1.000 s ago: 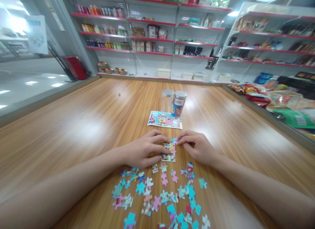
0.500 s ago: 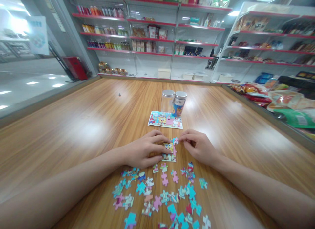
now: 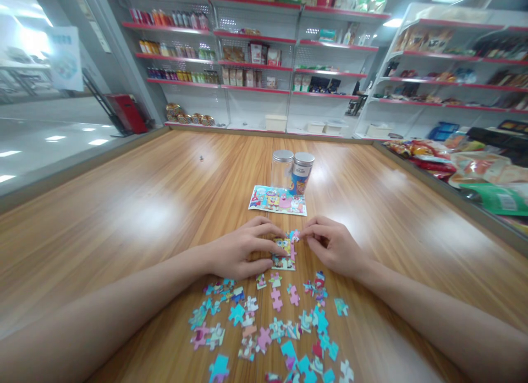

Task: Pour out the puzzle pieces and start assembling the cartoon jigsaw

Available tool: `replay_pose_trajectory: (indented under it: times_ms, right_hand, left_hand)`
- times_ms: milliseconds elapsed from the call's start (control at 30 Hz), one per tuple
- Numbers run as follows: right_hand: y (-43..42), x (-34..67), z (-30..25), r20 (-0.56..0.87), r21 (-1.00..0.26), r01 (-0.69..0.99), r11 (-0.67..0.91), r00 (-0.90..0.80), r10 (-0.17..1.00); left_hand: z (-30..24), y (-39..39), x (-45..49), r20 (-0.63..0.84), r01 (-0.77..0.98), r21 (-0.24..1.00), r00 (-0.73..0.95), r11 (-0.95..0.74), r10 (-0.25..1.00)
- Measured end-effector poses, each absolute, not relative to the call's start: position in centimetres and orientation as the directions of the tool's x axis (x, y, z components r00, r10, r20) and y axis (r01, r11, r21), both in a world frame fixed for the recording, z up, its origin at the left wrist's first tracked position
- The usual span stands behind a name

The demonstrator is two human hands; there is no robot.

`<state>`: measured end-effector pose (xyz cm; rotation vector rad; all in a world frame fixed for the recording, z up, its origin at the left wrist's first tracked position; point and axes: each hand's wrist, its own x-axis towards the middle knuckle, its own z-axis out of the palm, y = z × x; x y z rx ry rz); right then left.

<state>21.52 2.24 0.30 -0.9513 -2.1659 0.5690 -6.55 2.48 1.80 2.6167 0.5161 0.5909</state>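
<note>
A small joined patch of jigsaw pieces (image 3: 284, 253) lies on the wooden table (image 3: 144, 207) between my hands. My left hand (image 3: 239, 250) rests flat on the patch's left side, fingers stretched over it. My right hand (image 3: 332, 244) is curled, with its thumb and fingertips pinched on a puzzle piece (image 3: 294, 236) at the patch's top right corner. Several loose pieces (image 3: 272, 322), blue, pink and white, are scattered nearer to me.
A printed reference picture (image 3: 278, 200) lies beyond the patch, with two metal-lidded jars (image 3: 292, 172) behind it. Snack packets (image 3: 474, 168) are heaped along the table's right edge. Store shelves (image 3: 256, 59) line the back wall.
My right hand's fingers have shifted slightly at the patch's top right corner. My left hand stays in place.
</note>
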Motion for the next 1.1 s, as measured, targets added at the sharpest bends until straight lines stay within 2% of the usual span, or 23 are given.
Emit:
replay_pose_trajectory:
  times_ms: [100,167,233,300,367,433,533,767,900,1000,1100]
  right_hand:
    - [1.9,21.6,0.6,0.464,-0.597,0.404,0.693,-0.531,0.709]
    - [1.6,21.7,1.0,0.508,-0.556,0.338,0.759,-0.584,0.633]
    - [1.3,21.7,1.3,0.555,-0.498,0.248,0.831,-0.646,0.525]
    - [0.9,21.6,1.6,0.576,-0.439,0.154,0.885,-0.708,0.408]
    - [0.5,21.4,1.8,0.564,-0.397,0.083,0.914,-0.764,0.314]
    - [0.2,21.1,1.8,0.523,-0.382,0.056,0.923,-0.810,0.266]
    - [-0.2,20.8,1.7,0.474,-0.371,0.056,0.927,-0.847,0.241]
    - [0.1,20.8,1.7,0.460,-0.414,0.041,0.909,-0.853,0.248]
    - [0.3,20.7,2.0,0.467,-0.412,0.056,0.909,-0.844,0.264]
    - [0.1,20.8,2.1,0.453,-0.410,0.076,0.909,-0.848,0.275]
    - [-0.3,21.0,2.2,0.424,-0.405,0.111,0.908,-0.856,0.294]
  left_hand:
    - [2.1,3.2,-7.0,0.344,0.221,0.622,0.784,-0.751,0.516]
    - [2.3,3.6,-7.3,0.351,0.179,0.713,0.746,-0.678,0.566]
    - [2.3,3.8,-7.5,0.356,0.163,0.736,0.732,-0.657,0.580]
    - [2.1,3.6,-7.4,0.395,0.187,0.655,0.742,-0.732,0.542]
    - [1.7,3.1,-7.1,0.463,0.213,0.468,0.767,-0.858,0.444]
    - [1.4,2.5,-6.6,0.511,0.205,0.258,0.801,-0.944,0.314]
    - [1.2,1.9,-6.1,0.526,0.183,0.095,0.826,-0.979,0.205]
    - [1.8,2.4,-7.1,0.622,0.250,0.020,0.755,-0.968,0.208]
    - [1.5,2.5,-7.5,0.770,0.264,0.059,0.601,-0.963,0.212]
    - [0.8,2.3,-7.4,0.801,0.232,0.108,0.556,-0.967,0.223]
    - [0.1,2.3,-7.2,0.805,0.247,0.038,0.566,-0.968,0.176]
